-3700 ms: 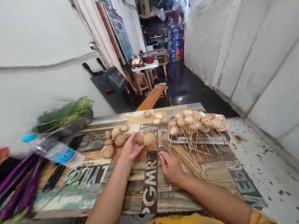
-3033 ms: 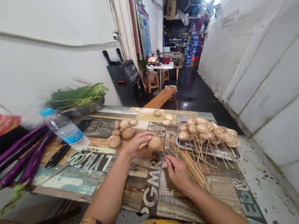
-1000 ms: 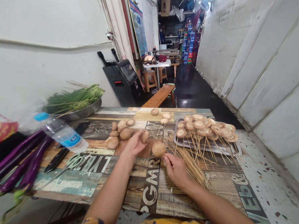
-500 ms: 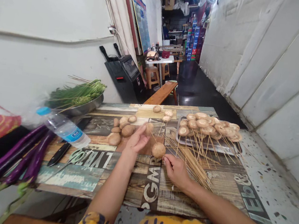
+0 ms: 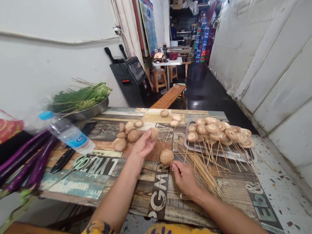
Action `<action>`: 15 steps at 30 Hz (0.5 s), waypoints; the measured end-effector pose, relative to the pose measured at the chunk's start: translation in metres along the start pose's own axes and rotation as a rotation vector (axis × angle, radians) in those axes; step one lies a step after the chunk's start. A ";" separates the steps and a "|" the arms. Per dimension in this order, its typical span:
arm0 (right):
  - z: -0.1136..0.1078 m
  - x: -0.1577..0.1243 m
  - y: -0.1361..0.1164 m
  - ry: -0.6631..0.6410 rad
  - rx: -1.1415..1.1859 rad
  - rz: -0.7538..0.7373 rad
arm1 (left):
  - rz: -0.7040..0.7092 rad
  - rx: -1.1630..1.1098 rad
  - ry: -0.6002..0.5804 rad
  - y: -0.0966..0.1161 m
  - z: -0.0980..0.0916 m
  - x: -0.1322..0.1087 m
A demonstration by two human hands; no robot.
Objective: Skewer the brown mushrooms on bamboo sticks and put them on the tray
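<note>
My left hand [image 5: 143,146] has its fingers closed round a brown mushroom [image 5: 155,133] above the middle of the table. My right hand [image 5: 184,175] pinches a thin bamboo skewer, mostly hidden by the fingers. At that skewer's end is a round mushroom cap [image 5: 166,156], just left of my right fingertips. Several loose mushrooms [image 5: 120,144] lie left of my left hand. Beyond my right hand a bundle of bare bamboo skewers [image 5: 202,172] rests on the table. A metal tray [image 5: 235,155] at the right holds a heap of skewered mushrooms [image 5: 213,129].
Left of my arms are a water bottle [image 5: 66,133], a knife [image 5: 62,160] and purple eggplants [image 5: 41,161]. A metal bowl [image 5: 92,111] of green vegetables stands behind the bottle. A few mushrooms [image 5: 175,120] sit near the table's far edge. Beyond it is a wooden bench [image 5: 169,96].
My left fingers have closed more around the mushroom and lifted slightly. My right hand, with the skewered mushroom, has hardly moved.
</note>
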State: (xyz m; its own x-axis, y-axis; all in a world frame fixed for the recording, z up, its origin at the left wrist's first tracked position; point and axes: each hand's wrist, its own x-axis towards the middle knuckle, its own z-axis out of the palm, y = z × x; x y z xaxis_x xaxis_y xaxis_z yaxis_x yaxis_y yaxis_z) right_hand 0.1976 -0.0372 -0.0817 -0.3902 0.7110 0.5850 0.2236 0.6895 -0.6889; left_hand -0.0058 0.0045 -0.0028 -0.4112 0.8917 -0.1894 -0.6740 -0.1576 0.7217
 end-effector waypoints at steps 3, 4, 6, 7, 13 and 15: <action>0.000 0.000 0.000 0.005 0.000 -0.005 | 0.015 0.042 -0.013 -0.001 -0.001 -0.001; 0.000 0.000 0.000 0.007 -0.002 -0.006 | 0.022 0.063 -0.021 -0.002 -0.001 -0.001; -0.001 0.000 -0.001 0.005 -0.003 -0.002 | 0.037 0.105 -0.050 -0.002 -0.003 0.000; -0.001 0.001 -0.001 0.001 -0.001 0.005 | 0.041 0.124 -0.069 -0.002 -0.004 0.000; -0.003 0.000 -0.002 -0.010 -0.002 0.021 | 0.064 0.191 -0.121 -0.002 -0.005 -0.002; -0.003 0.000 -0.002 -0.008 -0.004 0.014 | 0.076 0.211 -0.138 -0.003 -0.003 -0.004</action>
State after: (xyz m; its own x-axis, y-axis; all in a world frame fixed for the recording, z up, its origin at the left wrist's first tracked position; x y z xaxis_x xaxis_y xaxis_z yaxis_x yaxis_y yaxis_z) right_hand 0.1994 -0.0380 -0.0790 -0.3938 0.7194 0.5722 0.2326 0.6802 -0.6952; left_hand -0.0042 0.0000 -0.0057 -0.3585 0.9324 -0.0466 -0.4955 -0.1478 0.8559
